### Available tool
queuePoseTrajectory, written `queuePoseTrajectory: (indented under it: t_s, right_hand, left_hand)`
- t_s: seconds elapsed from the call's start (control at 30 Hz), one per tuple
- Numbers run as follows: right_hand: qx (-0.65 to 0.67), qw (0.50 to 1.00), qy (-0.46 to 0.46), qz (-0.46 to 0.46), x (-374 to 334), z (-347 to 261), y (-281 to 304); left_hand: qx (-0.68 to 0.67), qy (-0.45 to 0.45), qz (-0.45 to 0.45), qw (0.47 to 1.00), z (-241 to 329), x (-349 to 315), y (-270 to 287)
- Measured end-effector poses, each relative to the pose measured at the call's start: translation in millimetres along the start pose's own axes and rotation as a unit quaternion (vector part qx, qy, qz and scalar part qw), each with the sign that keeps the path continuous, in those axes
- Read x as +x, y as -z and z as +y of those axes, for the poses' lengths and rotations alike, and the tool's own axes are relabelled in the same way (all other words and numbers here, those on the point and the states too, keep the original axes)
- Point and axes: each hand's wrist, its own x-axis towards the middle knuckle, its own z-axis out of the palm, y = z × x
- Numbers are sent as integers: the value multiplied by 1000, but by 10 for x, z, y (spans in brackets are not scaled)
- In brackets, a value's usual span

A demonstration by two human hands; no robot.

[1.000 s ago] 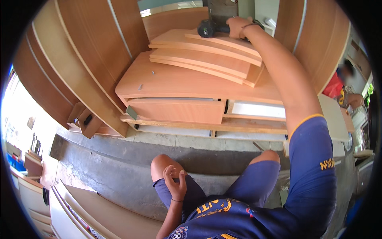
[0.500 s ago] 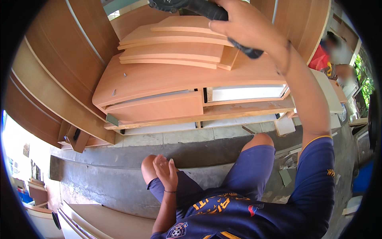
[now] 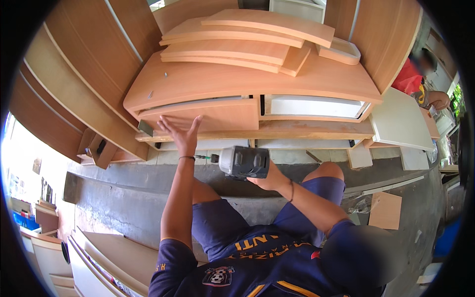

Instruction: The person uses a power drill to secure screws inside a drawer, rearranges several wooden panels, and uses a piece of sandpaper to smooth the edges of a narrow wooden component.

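My left hand (image 3: 180, 133) is spread over the wood-coloured drawer front (image 3: 222, 113) of a low cabinet, near its left end; it seems to rest against the panel. In my right hand (image 3: 271, 179) is a black and grey power drill (image 3: 245, 162), held by the grip above my lap. The drill's bit points left, toward my left wrist. The grip itself is mostly hidden behind the drill body. On the cabinet top (image 3: 208, 85) two small metal pieces, perhaps screws, stand near the left edge. A small green-grey piece (image 3: 145, 127) is by the drawer front's left end.
Several curved boards (image 3: 227, 49) are stacked on the cabinet top, with a small rounded tray (image 3: 339, 51) beside them. An uncovered drawer opening (image 3: 312, 107) lies right of the drawer front. Tall panels (image 3: 94, 54) lean at left. A person (image 3: 420, 74) sits at far right.
My right hand has brought the drill down from above the board stack to above my lap. My left hand has risen from my knee to the drawer front.
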Motion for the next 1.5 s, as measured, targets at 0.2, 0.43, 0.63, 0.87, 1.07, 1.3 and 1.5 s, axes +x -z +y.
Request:
queuePoseTrajectory:
  t_s: [0.2,0.43,0.63,0.87,1.07,1.3,1.5]
  right_hand:
    - [137,976,-170,-7,-206,577,-656]
    - [173,964,-199,3,-261,824,-829]
    - [129,981,-146,-7,-197,857,-852]
    - [-158,976,-103,-109,-215,868,-427]
    - [115,962,-224,102,128,-108,1317]
    - [374,828,-143,394,1224,-260,2640]
    - [374,820,-149,407,1570,-74,2843]
  left_hand:
    - [0,26,7,1000,-7,-11,12]
    - [-23,39,20,999,22,-33,4]
    - [-25,32,23,999,39,-49,1]
    - [-43,42,40,997,42,-75,-108]
    - [-28,17,64,997,-111,-56,-47]
    - [-23,24,59,998,-89,-96,-21]
    - [-50,29,64,996,32,-150,51]
